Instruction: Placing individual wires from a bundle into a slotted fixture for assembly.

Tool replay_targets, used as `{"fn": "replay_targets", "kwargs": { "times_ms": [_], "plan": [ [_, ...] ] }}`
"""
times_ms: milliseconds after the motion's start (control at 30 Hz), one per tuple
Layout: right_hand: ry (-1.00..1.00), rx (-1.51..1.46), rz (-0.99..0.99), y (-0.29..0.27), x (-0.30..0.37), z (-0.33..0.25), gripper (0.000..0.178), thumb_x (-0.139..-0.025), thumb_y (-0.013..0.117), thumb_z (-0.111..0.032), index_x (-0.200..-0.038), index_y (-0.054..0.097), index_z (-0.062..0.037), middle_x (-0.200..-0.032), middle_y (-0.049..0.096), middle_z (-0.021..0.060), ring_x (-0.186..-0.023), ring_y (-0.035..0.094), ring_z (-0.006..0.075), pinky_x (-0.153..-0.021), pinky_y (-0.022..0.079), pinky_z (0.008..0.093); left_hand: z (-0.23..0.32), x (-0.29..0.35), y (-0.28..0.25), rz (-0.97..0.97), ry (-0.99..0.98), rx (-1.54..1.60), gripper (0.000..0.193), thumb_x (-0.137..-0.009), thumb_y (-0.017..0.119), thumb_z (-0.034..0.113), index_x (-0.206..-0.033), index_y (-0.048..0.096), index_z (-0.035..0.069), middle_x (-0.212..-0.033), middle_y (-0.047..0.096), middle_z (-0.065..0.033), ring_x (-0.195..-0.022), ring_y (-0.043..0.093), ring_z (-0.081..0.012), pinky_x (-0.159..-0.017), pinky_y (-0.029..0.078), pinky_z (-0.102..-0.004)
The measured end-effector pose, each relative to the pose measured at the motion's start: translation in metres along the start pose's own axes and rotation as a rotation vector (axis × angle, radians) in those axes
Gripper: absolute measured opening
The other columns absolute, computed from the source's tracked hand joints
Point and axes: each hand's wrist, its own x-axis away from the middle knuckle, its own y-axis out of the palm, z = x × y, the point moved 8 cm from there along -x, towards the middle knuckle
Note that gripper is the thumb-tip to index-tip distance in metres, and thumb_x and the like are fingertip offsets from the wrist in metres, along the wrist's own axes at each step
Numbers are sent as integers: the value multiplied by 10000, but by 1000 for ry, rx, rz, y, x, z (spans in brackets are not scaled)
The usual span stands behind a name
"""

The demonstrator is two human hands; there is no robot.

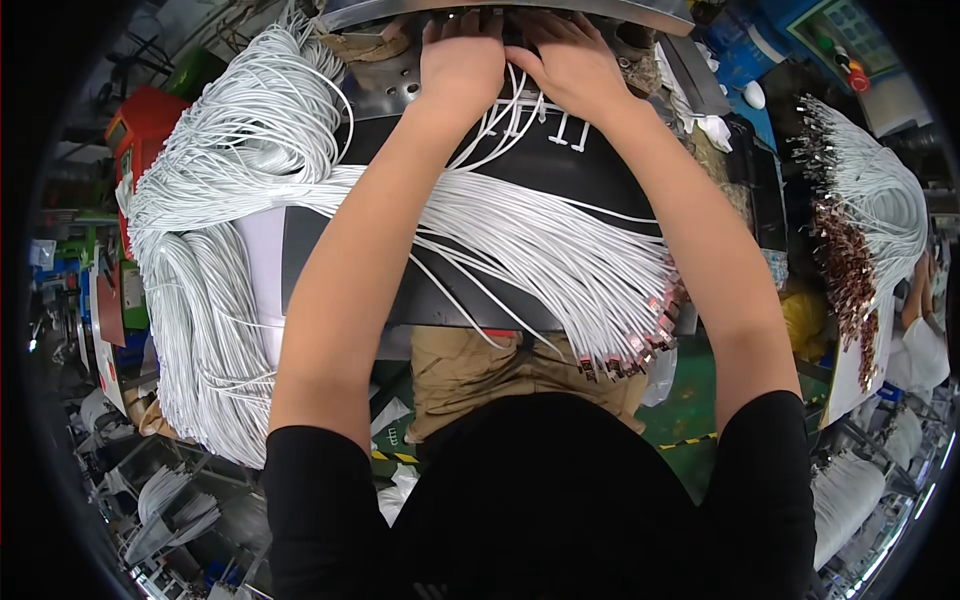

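Both my hands reach forward to the far edge of the bench, under a metal machine edge [500, 14]. My left hand [462, 68] has its fingers together and bent down, the tips hidden beyond the edge. Beside it, my right hand [572, 68] points the same way, its thumb stretched toward the left hand. Several loose white cables [512, 105] come out between the hands. What the fingertips press or hold is hidden. Below my forearms lies a thick bundle of white cables [520, 225], with brown-and-metal connectors [625, 345] fanned at its near right end.
A tall heap of coiled white cables [240, 120] stands at the left and hangs over the bench side. White T-shaped pegs [570, 130] stick out of the black work surface [590, 170]. Another cable bundle [870, 200] lies far right. A red box [135, 135] sits behind the heap.
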Motion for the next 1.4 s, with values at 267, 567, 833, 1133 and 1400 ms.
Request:
{"fn": "replay_targets", "kwargs": {
  "times_ms": [267,567,833,1133,1400],
  "plan": [
    [336,187,-319,30,27,33,425,-903,649,-329,-1266,636,-109,-1099,683,123,-1051,627,344,-921,502,426,5,5,-15,316,33,-152,432,-864,537,197,-1251,620,25,-1320,591,-193,-1279,511,-329,-1142,276,-517],
    [882,-131,110,-192,157,28,283,-1018,537,-198,-1186,685,-25,-912,680,36,-817,612,109,-758,487,238,38,207,-119,-584,-480,1751,296,-990,586,249,-980,677,-33,-865,695,-92,-776,665,-188,-692,522,-310],
    [1187,-196,-555,-190,334,-129,74,-846,645,-63,-851,636,9,-749,612,62,-651,556,145,-588,456,319,-20,418,-60,78,-1441,1718,362,-1017,555,330,-1025,624,-26,-803,687,-134,-686,665,-207,-627,522,-285],
    [1508,-464,-549,-193,419,-95,468,-771,782,-197,-1099,520,9,-1001,577,86,-931,572,176,-752,533,341,-30,408,-55,-237,-1392,1219,284,-938,509,160,-864,676,-57,-834,708,-158,-782,701,-226,-746,557,-332],
    [576,-117,-662,-183,416,-78,751,-829,740,-361,-1448,438,-62,-1455,477,178,-1327,425,411,-1103,314,577,-31,410,-50,-79,-1396,1532,352,-1030,524,279,-951,681,-26,-859,715,-87,-795,687,-148,-768,554,-292]
  ]
}}
